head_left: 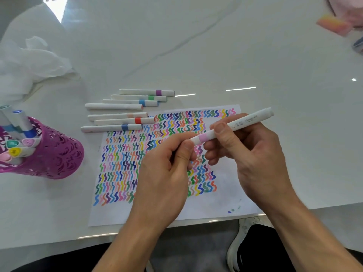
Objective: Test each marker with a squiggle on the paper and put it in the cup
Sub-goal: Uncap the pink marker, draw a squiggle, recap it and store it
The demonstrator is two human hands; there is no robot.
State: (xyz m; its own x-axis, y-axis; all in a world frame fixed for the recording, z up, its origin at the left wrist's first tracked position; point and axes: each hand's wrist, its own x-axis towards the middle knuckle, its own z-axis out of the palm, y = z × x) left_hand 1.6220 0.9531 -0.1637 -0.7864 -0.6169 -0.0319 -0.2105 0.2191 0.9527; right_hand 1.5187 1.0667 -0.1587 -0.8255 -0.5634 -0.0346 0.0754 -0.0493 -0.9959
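Both hands (249,154) gripping pink-banded marker (231,126) over squiggled paper (225,193)

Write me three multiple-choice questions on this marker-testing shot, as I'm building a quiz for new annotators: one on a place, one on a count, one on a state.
1. Where does the purple cup stand relative to the paper?
A. left of it
B. right of it
C. on it

2. How many markers lie loose on the table?
A. three
B. seven
C. twelve

3. What state is the pink-banded marker in?
A. held by the left hand and right hand over the paper
B. standing in the cup
C. lying among the loose markers

Answers:
1 A: the cup sits at the left edge of view, off the sheet.
2 B: seven lie stacked by the paper's upper left corner.
3 A: the left hand pinches its banded end and the right hand grips its barrel.
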